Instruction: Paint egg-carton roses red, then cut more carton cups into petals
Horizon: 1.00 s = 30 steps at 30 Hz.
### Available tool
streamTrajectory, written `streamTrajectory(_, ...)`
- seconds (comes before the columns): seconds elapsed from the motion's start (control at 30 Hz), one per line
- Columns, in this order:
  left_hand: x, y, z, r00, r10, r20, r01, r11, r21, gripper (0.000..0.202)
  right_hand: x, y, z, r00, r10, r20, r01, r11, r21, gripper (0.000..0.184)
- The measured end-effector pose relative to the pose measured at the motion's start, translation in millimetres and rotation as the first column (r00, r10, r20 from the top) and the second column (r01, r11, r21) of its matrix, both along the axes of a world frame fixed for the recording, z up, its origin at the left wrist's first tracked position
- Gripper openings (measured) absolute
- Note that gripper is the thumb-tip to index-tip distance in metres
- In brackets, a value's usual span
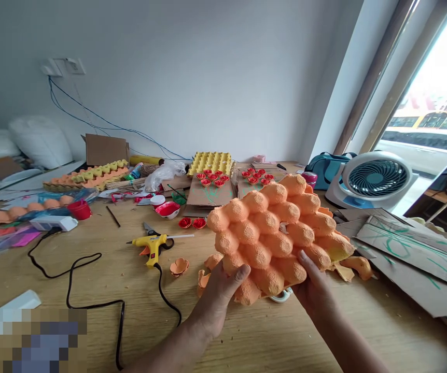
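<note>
An orange egg tray (267,221), bumpy side facing me and torn along its right edge, is raised above the wooden table between both hands. My left hand (216,298) grips its lower left, thumb over the front. My right hand (315,282) is closed on the lower right edge, thumb also in front. Partly hidden behind the tray lie orange egg-tray scraps (205,277) and a pale scissor handle (283,295). To the left is a small orange paper flower (179,267), near a yellow glue gun (151,247) resting by dark-handled scissors (165,242).
Red flowers (192,223) and a red-lined bowl (167,209) lie beyond the glue gun. Its black cord (169,300) crosses the table. Cardboard sheets (414,254) and a fan (377,178) stand right; a yellow egg tray (211,163) is at the back.
</note>
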<state>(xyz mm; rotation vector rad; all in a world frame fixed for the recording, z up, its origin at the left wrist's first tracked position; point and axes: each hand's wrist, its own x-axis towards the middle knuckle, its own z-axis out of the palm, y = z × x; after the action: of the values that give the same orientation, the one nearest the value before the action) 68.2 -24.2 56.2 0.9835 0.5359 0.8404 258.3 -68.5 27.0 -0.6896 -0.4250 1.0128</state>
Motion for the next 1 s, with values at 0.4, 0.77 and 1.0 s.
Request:
streamTrajectory(0.4, 2.9, -1.0, -2.6, 0.999, 0.032, 0.038, -0.030, 0.998, -0.046, 0.044, -5.1, 1.4, 0.3, 0.998, 0.054, -0.036, -0.055, 0.998, -0.021, 0.063)
streamTrajectory(0.77, 2.2, -0.6, -6.1, 0.997, -0.028, 0.066, 0.031, 0.998, -0.054, 0.047, -2.2, 5.5, 3.4, 0.991, 0.084, -0.108, -0.089, 0.995, -0.048, 0.048)
streamTrajectory(1.0, 0.0, 0.5, -9.8, 0.999, -0.052, 0.014, 0.053, 0.997, -0.060, 0.045, -1.3, 4.2, 5.9, 0.989, 0.098, -0.107, -0.103, 0.994, -0.042, 0.044)
